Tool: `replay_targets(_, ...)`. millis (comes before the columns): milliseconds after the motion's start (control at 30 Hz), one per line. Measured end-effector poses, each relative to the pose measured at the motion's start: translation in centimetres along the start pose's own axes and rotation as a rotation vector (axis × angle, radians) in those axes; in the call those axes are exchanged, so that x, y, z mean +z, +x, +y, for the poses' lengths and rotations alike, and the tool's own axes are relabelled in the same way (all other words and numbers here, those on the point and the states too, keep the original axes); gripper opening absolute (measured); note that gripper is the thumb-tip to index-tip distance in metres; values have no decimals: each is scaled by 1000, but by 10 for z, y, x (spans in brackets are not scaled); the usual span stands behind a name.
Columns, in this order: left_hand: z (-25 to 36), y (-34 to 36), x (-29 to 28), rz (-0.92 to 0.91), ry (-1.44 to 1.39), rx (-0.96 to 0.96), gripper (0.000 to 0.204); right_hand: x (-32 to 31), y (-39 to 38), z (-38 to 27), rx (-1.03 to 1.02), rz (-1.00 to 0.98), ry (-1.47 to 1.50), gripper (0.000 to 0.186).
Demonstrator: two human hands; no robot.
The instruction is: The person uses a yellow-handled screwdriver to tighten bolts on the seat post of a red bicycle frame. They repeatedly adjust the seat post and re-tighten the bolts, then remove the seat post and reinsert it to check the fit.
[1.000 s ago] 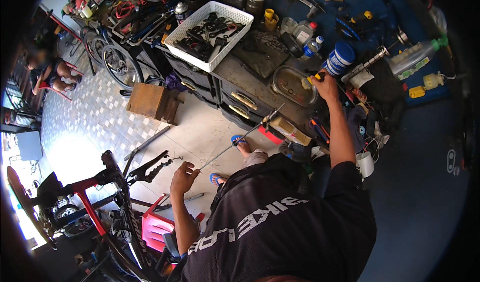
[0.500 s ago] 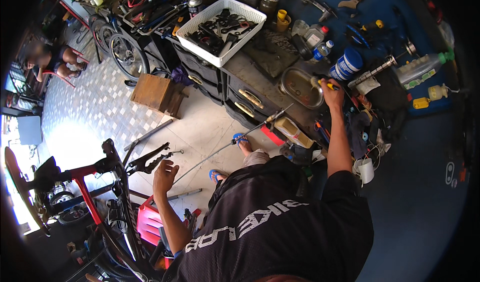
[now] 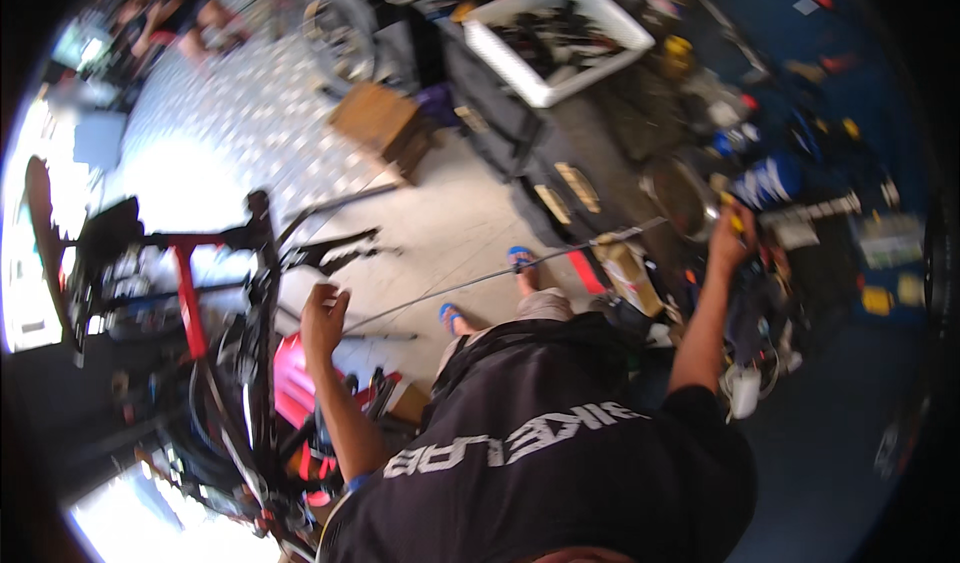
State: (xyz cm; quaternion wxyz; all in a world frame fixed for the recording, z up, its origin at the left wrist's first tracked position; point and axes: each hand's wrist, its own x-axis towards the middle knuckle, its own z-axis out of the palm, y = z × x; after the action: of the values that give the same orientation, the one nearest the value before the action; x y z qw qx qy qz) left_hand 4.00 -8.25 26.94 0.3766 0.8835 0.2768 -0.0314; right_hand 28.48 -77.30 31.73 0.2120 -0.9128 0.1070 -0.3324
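Observation:
My right hand (image 3: 734, 238) is closed around a small brush (image 3: 738, 222) with a yellow handle, blurred by motion. Its head end is beside an oval metal pan (image 3: 678, 201) on the workbench. Over on the left, my left hand (image 3: 322, 321) is raised with loosely bent fingers and holds nothing visible. Beyond that hand stands a black and red bicycle frame (image 3: 188, 303), apart from the fingers. A long thin metal rod (image 3: 480, 278) stretches from near my left hand toward the bench; how it is supported I cannot make out.
A white basket (image 3: 545, 91) of dark parts sits on the drawer bench (image 3: 575, 138). Near the pan are a blue tub (image 3: 768, 181) and a carton (image 3: 628, 275). A wooden box (image 3: 378, 123) and a pink plastic stool (image 3: 293, 378) stand on the floor. Another person (image 3: 175, 23) is at the far left.
The view has swung, shifting the bench and basket to the right and blurring them. My right hand stays on the brush by the pan. My left hand's fingers look more bent.

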Motion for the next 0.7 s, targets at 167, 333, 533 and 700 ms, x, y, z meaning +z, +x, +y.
replay_targets(167,-30,-10,-26,130,118,-68,36,0,0,47,313,-282,-132,33)
replay_targets(333,-61,-39,-37,202,245,-157,31,7,-15,45,293,-169,-178,37)
replay_targets(533,-35,-52,-77,494,369,0,19,21,-9,-101,307,-141,559,43)
replay_targets(700,5,-29,-149,781,596,220,19,112,-159,-294,325,-872,1113,36)
